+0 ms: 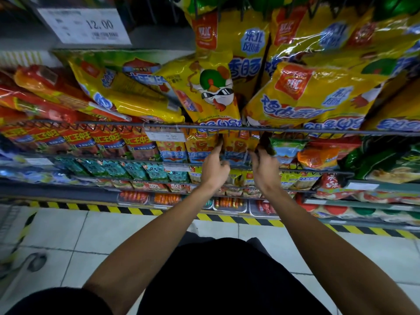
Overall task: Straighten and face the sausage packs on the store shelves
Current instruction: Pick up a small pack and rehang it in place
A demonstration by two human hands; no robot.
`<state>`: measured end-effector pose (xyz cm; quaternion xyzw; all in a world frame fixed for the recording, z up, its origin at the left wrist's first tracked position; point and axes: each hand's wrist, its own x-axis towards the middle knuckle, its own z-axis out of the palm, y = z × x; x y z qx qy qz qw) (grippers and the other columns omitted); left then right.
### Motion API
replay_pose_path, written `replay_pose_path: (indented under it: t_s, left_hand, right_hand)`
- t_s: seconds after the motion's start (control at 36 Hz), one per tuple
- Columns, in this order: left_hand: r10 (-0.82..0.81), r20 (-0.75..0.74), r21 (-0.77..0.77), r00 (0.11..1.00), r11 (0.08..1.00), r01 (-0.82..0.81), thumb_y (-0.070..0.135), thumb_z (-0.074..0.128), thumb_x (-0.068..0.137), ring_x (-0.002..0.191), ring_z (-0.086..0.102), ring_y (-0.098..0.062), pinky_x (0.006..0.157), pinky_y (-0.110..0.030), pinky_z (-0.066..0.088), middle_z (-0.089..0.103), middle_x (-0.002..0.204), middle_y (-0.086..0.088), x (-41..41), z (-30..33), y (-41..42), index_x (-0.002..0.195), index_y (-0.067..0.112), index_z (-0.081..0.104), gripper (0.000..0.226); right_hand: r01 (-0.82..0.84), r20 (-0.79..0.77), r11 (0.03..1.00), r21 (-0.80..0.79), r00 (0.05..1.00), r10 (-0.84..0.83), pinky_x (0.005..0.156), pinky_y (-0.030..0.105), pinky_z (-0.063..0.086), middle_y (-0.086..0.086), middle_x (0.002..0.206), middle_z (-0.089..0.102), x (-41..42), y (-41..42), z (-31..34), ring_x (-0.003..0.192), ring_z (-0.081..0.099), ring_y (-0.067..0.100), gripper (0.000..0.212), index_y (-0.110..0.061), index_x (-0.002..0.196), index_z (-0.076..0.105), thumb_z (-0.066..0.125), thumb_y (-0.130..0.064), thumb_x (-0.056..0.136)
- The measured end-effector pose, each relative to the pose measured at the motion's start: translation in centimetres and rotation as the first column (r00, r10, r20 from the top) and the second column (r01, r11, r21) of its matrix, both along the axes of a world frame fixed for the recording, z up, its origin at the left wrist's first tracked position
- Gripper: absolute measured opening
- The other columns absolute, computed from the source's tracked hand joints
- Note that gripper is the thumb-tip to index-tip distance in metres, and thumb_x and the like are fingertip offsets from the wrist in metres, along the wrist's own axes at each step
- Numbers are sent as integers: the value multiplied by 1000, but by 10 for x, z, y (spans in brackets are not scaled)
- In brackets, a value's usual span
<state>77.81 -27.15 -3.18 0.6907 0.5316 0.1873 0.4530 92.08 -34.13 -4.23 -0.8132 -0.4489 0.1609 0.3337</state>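
Note:
An orange and yellow sausage pack point(239, 146) with a lion picture stands on the second wire shelf, under the rail point(159, 125). My left hand point(214, 168) grips its left edge, fingers reaching up behind the rail. My right hand point(264, 169) grips its right edge, beside a green and blue pack point(286, 147). Similar lion packs point(172, 148) stand to the left. Large yellow sausage bags point(211, 92) lie tilted on the shelf above.
Red sausage packs point(97, 139) fill the left of the same shelf, with a 9.90 price tag point(167, 136) on the rail. Teal packs point(136, 170) sit lower. Trays of sausages point(166, 198) line the bottom. Yellow-black tape point(127, 210) marks the tiled floor edge.

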Motion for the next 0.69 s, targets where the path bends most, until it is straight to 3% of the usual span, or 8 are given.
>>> replay_pose_path:
  t_s: [0.08, 0.14, 0.22, 0.33, 0.44, 0.53, 0.61, 0.69]
  left_hand:
    - [-58, -49, -23, 997, 998, 57, 6, 57, 105, 128, 59, -25, 102, -28, 48, 48, 158, -7, -7, -5, 0, 165, 18, 25, 69]
    - [-67, -27, 2, 997, 998, 67, 5, 57, 105, 137, 54, -25, 101, -19, 41, 46, 159, -4, -9, -7, -5, 165, 19, 24, 71]
    - [-24, 47, 9, 999, 1000, 24, 5, 57, 104, 146, 45, -23, 115, -30, 41, 41, 163, -3, -8, -10, -15, 166, 19, 22, 72]
    - [-37, 49, -7, 998, 999, 38, 7, 57, 105, 151, 39, -26, 118, -48, 44, 28, 170, -1, -5, -13, -22, 167, 20, 18, 74]
    - [-64, 11, 24, 998, 998, 63, 8, 57, 105, 155, 32, -25, 125, -46, 34, 28, 171, -3, -10, -13, -19, 167, 17, 18, 73]
    - [-84, -47, 147, 995, 985, 90, 8, 56, 105, 156, 29, -22, 122, -36, 33, 30, 169, -2, -21, -14, -20, 165, 19, 25, 69]
    - [-102, -139, 339, 985, 930, 144, 7, 55, 102, 158, 17, -22, 117, -35, 35, 26, 169, -6, -33, -17, -23, 163, 16, 31, 66]
    - [-107, -297, 434, 949, 870, 234, 13, 55, 100, 160, 6, -30, 129, -44, 17, 20, 171, -10, -41, -23, -19, 162, 9, 30, 67]
  right_hand:
    - [-35, -64, 992, -118, 998, 28, 63, 37, 39, 19, 97, 64, 4, 6, -3, 73, 53, 30, 31, 2, 123, 61, 47, -21, 109]
    - [-33, -88, 992, -121, 996, 22, 65, 35, 38, 18, 99, 64, 5, 9, -4, 75, 54, 30, 33, 3, 127, 58, 46, -22, 109]
    - [-50, -122, 992, -116, 992, 35, 63, 38, 41, 19, 91, 63, 6, 7, -6, 74, 59, 36, 34, 5, 129, 55, 46, -22, 110]
    - [-51, -162, 986, -157, 986, 26, 61, 42, 45, 19, 83, 64, 6, 6, -12, 70, 61, 38, 31, 0, 114, 61, 44, -26, 110]
    - [-32, -153, 986, -164, 988, 7, 60, 34, 34, 13, 81, 59, 4, 10, -15, 67, 54, 32, 31, -2, 112, 61, 44, -27, 110]
    - [-47, -172, 986, -160, 985, 19, 53, 33, 31, 9, 75, 59, 7, 11, -15, 60, 53, 28, 31, -1, 113, 62, 45, -26, 110]
    - [-64, -172, 987, -147, 984, 38, 48, 31, 31, 4, 71, 58, 10, 10, -14, 55, 52, 19, 29, -1, 118, 60, 47, -26, 109]
    - [-52, -172, 994, -100, 985, 34, 48, 31, 37, 6, 75, 61, 9, 8, -14, 57, 55, 18, 29, -5, 126, 57, 50, -28, 108]
